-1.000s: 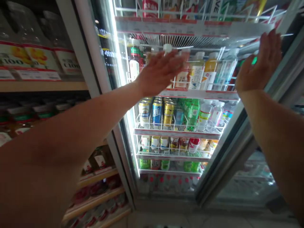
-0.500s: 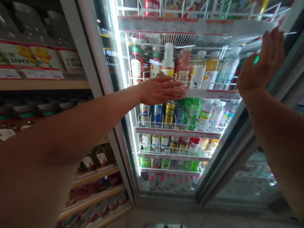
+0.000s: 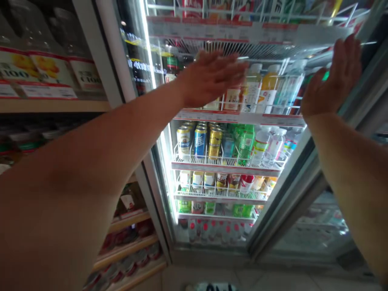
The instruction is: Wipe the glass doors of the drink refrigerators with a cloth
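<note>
L hand [image 3: 212, 76] flat, fingers spread, nothing in it, blurred, in front of bottle row [image 3: 262, 89]; wire shelf [image 3: 273, 120] under palm, cans [image 3: 200, 141] below that; R hand [image 3: 333, 79] open-palmed vs fridge door [image 3: 303, 182] edge, gripping nothing; door's open, no drink picked yet.

Strip lights [image 3: 165, 161] inside the cooler [image 3: 209, 255] glare white along its left frame; shelves [image 3: 54, 106] left of the cooler lie dim. The left hand [image 3: 212, 76] before the cooler is motion-blurred, edges bowed.
</note>
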Demonstrator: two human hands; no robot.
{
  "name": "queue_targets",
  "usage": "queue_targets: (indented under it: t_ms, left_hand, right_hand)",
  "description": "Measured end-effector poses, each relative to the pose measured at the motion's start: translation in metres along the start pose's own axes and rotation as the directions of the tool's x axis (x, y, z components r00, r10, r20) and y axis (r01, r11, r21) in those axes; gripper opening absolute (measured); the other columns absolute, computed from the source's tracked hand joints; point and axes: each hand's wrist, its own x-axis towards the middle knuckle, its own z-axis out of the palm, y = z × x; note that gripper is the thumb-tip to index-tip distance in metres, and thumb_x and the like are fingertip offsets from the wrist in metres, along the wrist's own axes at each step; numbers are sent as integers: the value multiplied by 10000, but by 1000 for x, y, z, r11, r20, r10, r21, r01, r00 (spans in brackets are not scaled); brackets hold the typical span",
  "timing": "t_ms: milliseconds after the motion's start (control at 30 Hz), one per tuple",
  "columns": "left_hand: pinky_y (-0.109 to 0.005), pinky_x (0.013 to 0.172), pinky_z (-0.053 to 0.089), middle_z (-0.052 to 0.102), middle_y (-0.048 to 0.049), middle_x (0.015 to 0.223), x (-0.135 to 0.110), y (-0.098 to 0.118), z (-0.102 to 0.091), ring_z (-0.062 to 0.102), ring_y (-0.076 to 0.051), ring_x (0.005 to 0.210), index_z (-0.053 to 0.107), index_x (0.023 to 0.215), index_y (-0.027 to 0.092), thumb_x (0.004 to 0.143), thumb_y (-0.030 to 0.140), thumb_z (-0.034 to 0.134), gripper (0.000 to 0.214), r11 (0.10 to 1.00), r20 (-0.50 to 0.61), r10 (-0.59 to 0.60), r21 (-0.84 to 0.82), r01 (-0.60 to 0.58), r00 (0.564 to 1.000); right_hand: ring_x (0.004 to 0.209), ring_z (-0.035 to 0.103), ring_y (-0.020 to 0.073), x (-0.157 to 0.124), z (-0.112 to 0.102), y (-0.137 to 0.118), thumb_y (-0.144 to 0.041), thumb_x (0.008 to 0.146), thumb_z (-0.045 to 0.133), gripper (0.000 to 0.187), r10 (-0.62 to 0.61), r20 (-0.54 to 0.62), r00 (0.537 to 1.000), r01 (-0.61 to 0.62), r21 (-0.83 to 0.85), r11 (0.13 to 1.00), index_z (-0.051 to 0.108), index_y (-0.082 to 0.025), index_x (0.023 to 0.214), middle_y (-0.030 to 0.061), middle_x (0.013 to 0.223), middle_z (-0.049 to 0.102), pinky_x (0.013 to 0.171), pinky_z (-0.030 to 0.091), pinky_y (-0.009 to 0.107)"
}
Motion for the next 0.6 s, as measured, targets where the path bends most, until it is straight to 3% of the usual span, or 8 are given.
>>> queue_targets:
  t_ms: [67,133,167,233,333,433,500,600]
  left_hand:
    - [-594,1316,158,189,-29,1727,10,-8,-3,161,-279,1602,258,1653,234,1113,293,293,544,970,-137,-229,55,238,964]
    - [-612,1308,164,201,-57,1726,17,-1,0,151,-315,1601,264,1651,200,1100,305,341,566,936,-196,-327,68,346,924]
    - [-623,1302,180,228,-61,1720,21,7,3,161,-327,1598,282,1644,190,1097,309,364,565,947,-173,-300,67,315,938]
    - [-615,1307,198,251,-20,1714,26,20,10,185,-297,1596,281,1639,212,1097,269,377,553,995,-22,-92,38,93,995]
    - [-541,1328,201,237,33,1715,33,19,10,178,-235,1598,269,1648,262,1109,213,363,549,989,100,145,16,-147,984]
    - [-561,1317,202,250,-32,1713,41,6,2,175,-273,1597,273,1654,220,1102,223,389,563,988,-68,-72,132,80,995]
    - [-574,1306,213,274,-79,1702,44,10,1,194,-308,1590,280,1649,174,1083,225,424,586,949,-185,-229,176,261,956]
    - [-557,1298,234,259,-49,1710,47,38,7,200,-295,1587,272,1653,198,1083,207,383,582,964,-55,-179,191,186,982]
  right_hand:
    - [1577,278,241,0,0,1,-401,1059,259,591,-12,-2,1000,12,-6,1000,363,-201,1605,34,1665,330,1298,280,506]
    - [1576,281,245,0,1,3,-422,1063,256,591,-25,-10,1000,25,0,1000,356,-220,1609,27,1665,331,1295,283,514]
    - [1576,281,248,0,2,5,-425,1062,264,588,-28,-14,1000,28,6,1000,349,-235,1613,22,1667,328,1291,284,522]
    - [1576,280,264,0,6,10,-427,1058,283,589,-34,-19,999,34,17,999,338,-248,1616,22,1669,326,1280,286,557]
    - [1575,275,306,0,8,13,-429,1045,306,611,-51,-16,999,52,33,998,336,-217,1617,49,1673,317,1268,273,611]
    - [1576,272,305,0,6,12,-433,1057,295,602,-62,-20,998,63,56,996,336,-219,1618,50,1673,318,1280,260,596]
    - [1579,269,284,-1,5,12,-445,1069,277,588,-60,-25,998,61,58,996,333,-238,1617,37,1672,319,1285,262,583]
    - [1581,267,250,-1,7,15,-456,1077,256,571,-69,-37,997,70,50,996,319,-285,1618,5,1672,315,1282,274,580]
